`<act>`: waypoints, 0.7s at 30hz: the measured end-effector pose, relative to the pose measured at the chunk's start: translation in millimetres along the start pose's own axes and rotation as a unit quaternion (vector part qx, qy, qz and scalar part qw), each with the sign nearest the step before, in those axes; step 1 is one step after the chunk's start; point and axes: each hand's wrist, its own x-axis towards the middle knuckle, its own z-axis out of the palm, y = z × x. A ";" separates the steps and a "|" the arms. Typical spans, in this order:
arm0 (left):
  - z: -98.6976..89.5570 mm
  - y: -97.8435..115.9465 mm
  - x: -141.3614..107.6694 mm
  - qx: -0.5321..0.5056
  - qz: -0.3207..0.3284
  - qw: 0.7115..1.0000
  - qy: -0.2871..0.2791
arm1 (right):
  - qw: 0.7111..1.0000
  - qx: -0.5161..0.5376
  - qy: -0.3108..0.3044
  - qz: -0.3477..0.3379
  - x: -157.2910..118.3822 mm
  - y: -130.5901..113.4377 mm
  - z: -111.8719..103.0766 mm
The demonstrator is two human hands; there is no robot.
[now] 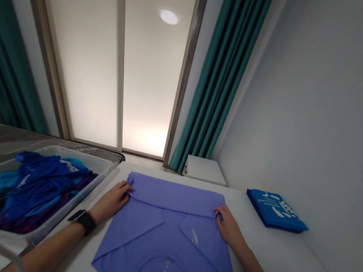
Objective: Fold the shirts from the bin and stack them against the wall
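Note:
A purple T-shirt (172,235) lies on the white table, its neckline toward me and its sleeves folded inward. Its far hem is turned over into a wide band across the top. At the band's left end, my left hand (117,197) pinches the fabric between thumb and fingers; a black watch is on that wrist. My right hand (225,222) pinches the band's right end in the same way. A small white logo shows on the shirt's chest, to the right of the middle.
To the left, a clear plastic bin (107,171) holds crumpled blue and purple clothes (44,185). A folded blue garment (275,210) with white print lies at the right by the wall. Beyond the table (272,260) stands a small white cabinet (205,169).

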 end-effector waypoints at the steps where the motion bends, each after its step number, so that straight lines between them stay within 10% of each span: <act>1: 1.4 -2.1 4.9 -0.001 -0.001 1.000 0.003 | 1.000 0.000 0.004 0.002 5.8 1.7 1.7; 21: -10.3 -13.9 10.2 -0.010 0.002 1.000 0.006 | 0.998 0.007 0.055 0.020 -2.4 27.2 -3.9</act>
